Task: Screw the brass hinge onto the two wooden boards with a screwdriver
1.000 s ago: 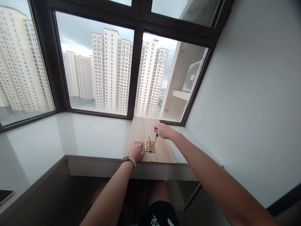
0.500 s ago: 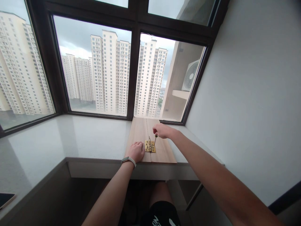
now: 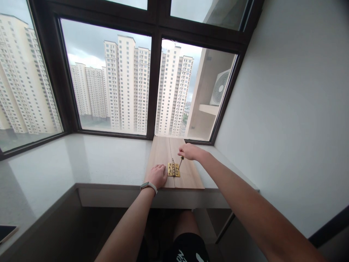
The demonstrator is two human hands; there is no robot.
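A brass-coloured hinge [image 3: 171,170] lies unfolded across the seam between two pale wooden boards [image 3: 190,177] on the sill. My right hand [image 3: 187,151] is closed round the handle of a screwdriver [image 3: 180,163], whose thin shaft slants down to the hinge's right leaf. Small screws stand about the hinge, too tiny to tell apart. My left hand [image 3: 158,175], a watch [image 3: 149,186] on its wrist, rests flat on the left board just beside the hinge, fingers stretched out.
The white sill [image 3: 114,163] runs along dark-framed windows, its front edge near my knees. A white wall [image 3: 286,109] rises on the right. At the far left edge lies a dark flat device [image 3: 7,232].
My right hand has shifted slightly right, and the screwdriver leans over more. My left hand stays in place on the board.
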